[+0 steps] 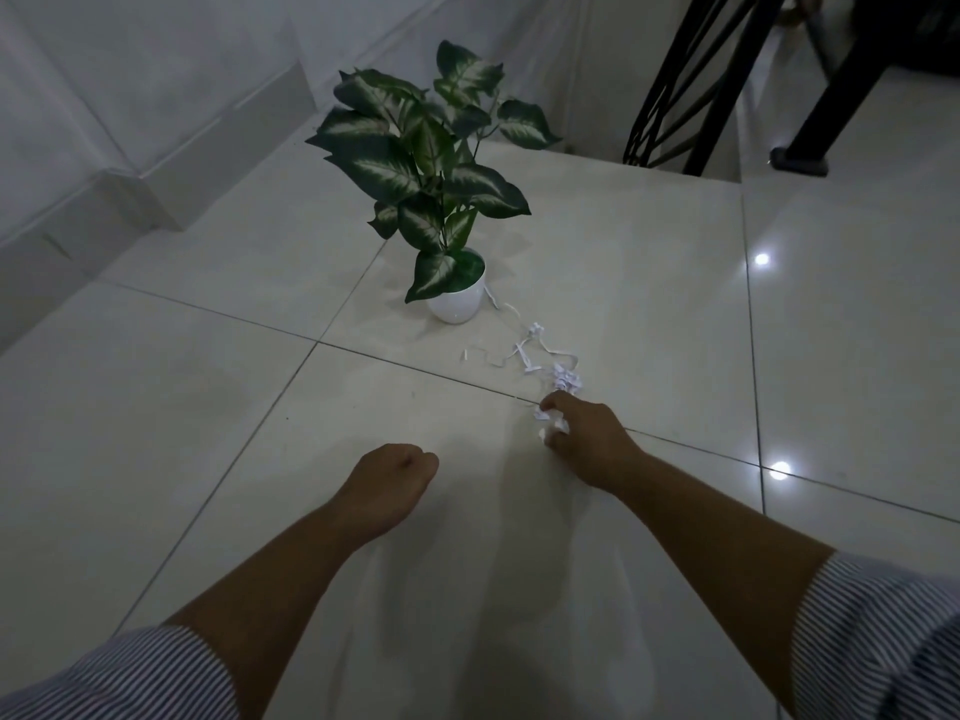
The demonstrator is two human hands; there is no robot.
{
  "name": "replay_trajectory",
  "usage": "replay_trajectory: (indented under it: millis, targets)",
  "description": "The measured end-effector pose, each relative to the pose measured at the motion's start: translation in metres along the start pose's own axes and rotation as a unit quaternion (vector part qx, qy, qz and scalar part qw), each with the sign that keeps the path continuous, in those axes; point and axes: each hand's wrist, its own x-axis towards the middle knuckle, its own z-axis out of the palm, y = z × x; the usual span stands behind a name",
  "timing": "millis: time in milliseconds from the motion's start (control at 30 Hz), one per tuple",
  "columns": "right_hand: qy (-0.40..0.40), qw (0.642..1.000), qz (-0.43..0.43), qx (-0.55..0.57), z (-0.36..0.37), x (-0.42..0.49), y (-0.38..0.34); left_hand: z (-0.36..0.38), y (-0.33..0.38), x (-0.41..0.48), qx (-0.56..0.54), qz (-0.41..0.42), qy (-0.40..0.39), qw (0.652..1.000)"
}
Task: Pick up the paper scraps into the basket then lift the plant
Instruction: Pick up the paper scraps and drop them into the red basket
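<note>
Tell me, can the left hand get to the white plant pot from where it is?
Probably yes. The left hand is a closed fist low over bare floor, and nothing lies between it and the plant pot. The paper scraps sit off to the right, by the right hand.

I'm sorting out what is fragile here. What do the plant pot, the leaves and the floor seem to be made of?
Pot: smooth glossy white, likely glazed ceramic or plastic; the sheen does not settle which.
Leaves: green with pale centres, stiff and uniform, possibly artificial fabric or plastic, but could be real.
Floor: large polished tiles, ceramic or stone, with grout lines and mirrored light spots.
</note>
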Motion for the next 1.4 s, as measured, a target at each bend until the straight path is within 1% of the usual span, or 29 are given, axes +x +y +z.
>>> replay_trajectory:
  millis: [167, 333, 433, 533, 600, 667, 733, 867, 967, 1033, 1067, 1133, 1200, 1300, 1333, 1400]
  targets:
    - [0.011, 0.999, -0.015, -0.037, 0.002, 0.006, -0.002, 0.003, -0.007, 0.0, 0.002, -0.001, 0.002, 1.0]
    - [0.022, 0.994, -0.047, -0.093, 0.011, 0.003, -0.002, 0.001, -0.006, -0.002, 0.004, -0.003, -0.005, 1.0]
    - [0.02, 0.996, -0.032, -0.078, 0.014, 0.005, -0.004, -0.001, -0.006, -0.002, -0.007, -0.002, -0.004, 1.0]
    - [0.017, 1.0, 0.011, -0.012, 0.01, 0.008, -0.01, -0.005, -0.007, -0.001, -0.013, 0.001, 0.008, 1.0]
    - [-0.001, 0.993, 0.058, 0.099, 0.007, 0.007, -0.017, -0.009, -0.009, -0.002, -0.019, 0.001, 0.027, 0.999]
    - [-0.025, 0.966, 0.101, 0.236, 0.007, 0.004, -0.03, -0.014, -0.01, -0.005, -0.034, -0.009, 0.046, 0.998]
    - [-0.057, 0.934, 0.119, 0.331, 0.01, -0.001, -0.046, -0.021, -0.01, -0.01, -0.059, -0.03, 0.056, 0.996]
    - [-0.138, 0.887, 0.117, 0.424, 0.024, -0.007, -0.098, -0.045, -0.019, -0.027, -0.129, -0.09, 0.076, 0.985]
    - [-0.203, 0.831, 0.12, 0.504, 0.036, -0.016, -0.153, -0.074, -0.028, -0.047, -0.206, -0.134, 0.116, 0.962]
    - [-0.238, 0.794, 0.125, 0.546, 0.043, -0.024, -0.189, -0.095, -0.032, -0.061, -0.281, -0.159, 0.146, 0.935]
    - [-0.258, 0.783, 0.12, 0.553, 0.046, -0.029, -0.211, -0.109, -0.036, -0.072, -0.317, -0.164, 0.166, 0.919]
    - [-0.296, 0.769, 0.101, 0.557, 0.053, -0.043, -0.251, -0.135, -0.043, -0.096, -0.369, -0.163, 0.201, 0.892]
    - [-0.333, 0.762, 0.084, 0.549, 0.059, -0.058, -0.286, -0.161, -0.052, -0.126, -0.392, -0.162, 0.242, 0.873]
    - [-0.386, 0.752, 0.073, 0.53, 0.075, -0.091, -0.35, -0.208, -0.076, -0.191, -0.398, -0.159, 0.323, 0.844]
    - [-0.392, 0.75, 0.075, 0.527, 0.081, -0.097, -0.362, -0.219, -0.081, -0.206, -0.392, -0.163, 0.339, 0.839]
    - [-0.41, 0.759, 0.067, 0.501, 0.1, -0.117, -0.396, -0.246, -0.098, -0.25, -0.382, -0.17, 0.387, 0.822]
